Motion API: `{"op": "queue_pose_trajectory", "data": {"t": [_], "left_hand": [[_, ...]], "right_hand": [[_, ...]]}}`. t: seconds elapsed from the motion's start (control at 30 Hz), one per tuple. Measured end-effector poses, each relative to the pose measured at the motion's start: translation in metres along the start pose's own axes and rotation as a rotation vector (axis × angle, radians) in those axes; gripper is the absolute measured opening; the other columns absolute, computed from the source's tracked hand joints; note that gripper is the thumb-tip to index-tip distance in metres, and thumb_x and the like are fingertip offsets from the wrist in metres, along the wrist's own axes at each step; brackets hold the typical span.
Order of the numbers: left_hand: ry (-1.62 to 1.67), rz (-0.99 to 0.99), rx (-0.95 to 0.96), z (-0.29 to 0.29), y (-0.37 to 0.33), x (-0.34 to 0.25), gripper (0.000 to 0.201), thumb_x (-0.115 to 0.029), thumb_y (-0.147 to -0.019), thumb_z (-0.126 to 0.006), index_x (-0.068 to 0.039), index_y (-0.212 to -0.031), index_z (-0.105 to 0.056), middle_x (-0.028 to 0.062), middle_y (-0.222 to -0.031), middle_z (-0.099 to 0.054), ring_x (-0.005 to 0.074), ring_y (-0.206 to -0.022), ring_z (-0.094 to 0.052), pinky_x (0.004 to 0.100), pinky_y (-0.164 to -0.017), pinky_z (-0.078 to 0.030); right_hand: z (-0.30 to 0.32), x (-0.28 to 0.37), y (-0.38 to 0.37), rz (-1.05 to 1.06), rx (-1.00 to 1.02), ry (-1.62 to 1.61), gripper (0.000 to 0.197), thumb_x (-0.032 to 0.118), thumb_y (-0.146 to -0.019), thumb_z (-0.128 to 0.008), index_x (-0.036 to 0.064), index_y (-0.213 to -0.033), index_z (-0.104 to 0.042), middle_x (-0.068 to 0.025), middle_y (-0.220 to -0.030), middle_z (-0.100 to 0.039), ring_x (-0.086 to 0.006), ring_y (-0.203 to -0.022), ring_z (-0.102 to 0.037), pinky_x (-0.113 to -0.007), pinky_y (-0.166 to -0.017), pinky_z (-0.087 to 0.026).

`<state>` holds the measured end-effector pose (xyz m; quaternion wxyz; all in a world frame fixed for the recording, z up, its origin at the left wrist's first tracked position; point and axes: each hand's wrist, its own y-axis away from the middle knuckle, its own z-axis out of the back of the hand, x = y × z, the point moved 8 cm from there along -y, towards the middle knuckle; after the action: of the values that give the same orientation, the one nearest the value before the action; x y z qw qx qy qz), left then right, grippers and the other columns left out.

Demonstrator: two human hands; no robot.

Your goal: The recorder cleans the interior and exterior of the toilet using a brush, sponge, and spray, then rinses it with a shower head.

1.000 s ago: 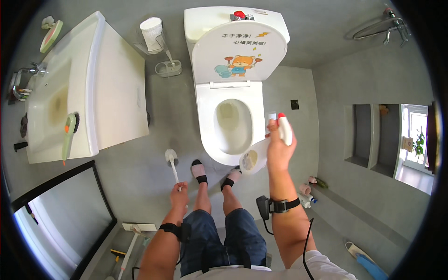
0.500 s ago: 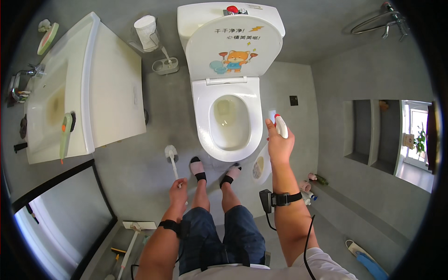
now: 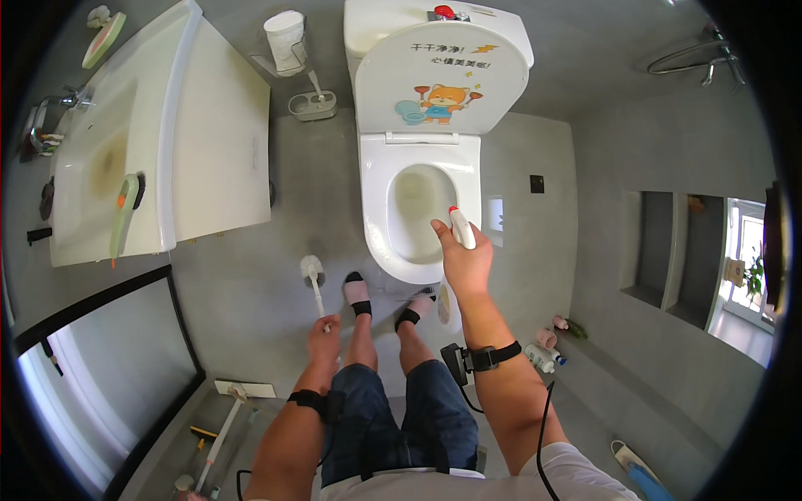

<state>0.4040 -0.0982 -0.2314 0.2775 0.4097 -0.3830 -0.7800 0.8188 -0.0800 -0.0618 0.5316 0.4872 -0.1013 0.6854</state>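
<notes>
Head view: your left hand (image 3: 324,336) grips toilet brush (image 3: 317,292) by handle — likely keeping bristles (image 3: 312,267) off you; right hand (image 3: 468,265) closes round spray bottle (image 3: 461,230), presumably for trigger reach, over toilet's (image 3: 378,238) right rim.

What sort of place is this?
Bathroom, probably a home one: glossy white toilet with an oval bowl, long white rectangular washbasin, and a silver metal wall-mounted shower fitting.

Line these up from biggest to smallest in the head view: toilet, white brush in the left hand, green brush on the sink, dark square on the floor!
1. Toilet
2. White brush and green brush: too alike to rank; the left hand hides some handle
3. Dark square
</notes>
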Motion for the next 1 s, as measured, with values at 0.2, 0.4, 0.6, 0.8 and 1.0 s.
{"op": "queue_pose_trajectory", "data": {"t": [0.2, 0.4, 0.6, 0.8, 1.0], "left_hand": [[0.073, 0.027, -0.012, 0.000, 0.001, 0.011, 0.031, -0.035, -0.098, -0.072, -0.010, -0.113, -0.064, -0.0020, -0.069, -0.045, 0.0087, -0.050, -0.039, 0.0271, -0.044, -0.032], [0.016, -0.052, -0.048, 0.006, 0.001, 0.013, 0.033, -0.036, -0.098, -0.071, -0.008, -0.114, -0.063, -0.0015, -0.070, -0.047, 0.0088, -0.051, -0.040, 0.0283, -0.045, -0.033], [0.040, 0.048, -0.064, 0.014, 0.010, 0.009, 0.040, -0.043, -0.096, -0.070, -0.007, -0.113, -0.069, 0.0122, -0.097, -0.070, 0.0253, -0.086, -0.064, 0.0390, -0.079, -0.052], [0.117, 0.006, -0.023, 0.016, -0.005, 0.001, 0.035, -0.037, -0.098, -0.069, -0.006, -0.114, -0.065, 0.0017, -0.072, -0.056, 0.0100, -0.054, -0.049, 0.0301, -0.047, -0.039], [0.163, -0.015, 0.032, 0.022, 0.003, -0.016, 0.041, -0.038, -0.093, -0.072, -0.006, -0.117, -0.065, 0.0156, -0.105, -0.072, 0.0279, -0.095, -0.069, 0.0390, -0.082, -0.053]], "right_hand": [[-0.018, -0.004, 0.011, 0.109, 0.058, -0.146, 0.029, 0.022, -0.087, -0.082, 0.0013, -0.106, -0.074, -0.0067, -0.075, -0.067, -0.0129, -0.071, -0.059, -0.033, -0.071, -0.051], [0.052, -0.049, -0.022, 0.046, -0.330, -0.136, 0.036, 0.020, -0.091, -0.080, -0.0005, -0.118, -0.071, -0.0043, -0.089, -0.067, -0.0141, -0.079, -0.058, -0.032, -0.075, -0.051], [0.092, -0.038, -0.037, 0.037, -0.356, -0.238, 0.040, 0.025, -0.092, -0.079, -0.0003, -0.122, -0.069, -0.0020, -0.084, -0.063, -0.0111, -0.073, -0.053, -0.029, -0.068, -0.048], [0.069, 0.009, -0.023, 0.069, -0.221, -0.052, 0.039, 0.029, -0.092, -0.079, 0.0009, -0.119, -0.071, 0.0003, -0.079, -0.061, -0.0099, -0.067, -0.051, -0.027, -0.064, -0.045], [0.039, 0.054, -0.001, 0.069, -0.197, -0.321, 0.051, 0.033, -0.097, -0.074, -0.0021, -0.131, -0.062, -0.0047, -0.096, -0.067, -0.0138, -0.087, -0.062, -0.030, -0.077, -0.051]]}}
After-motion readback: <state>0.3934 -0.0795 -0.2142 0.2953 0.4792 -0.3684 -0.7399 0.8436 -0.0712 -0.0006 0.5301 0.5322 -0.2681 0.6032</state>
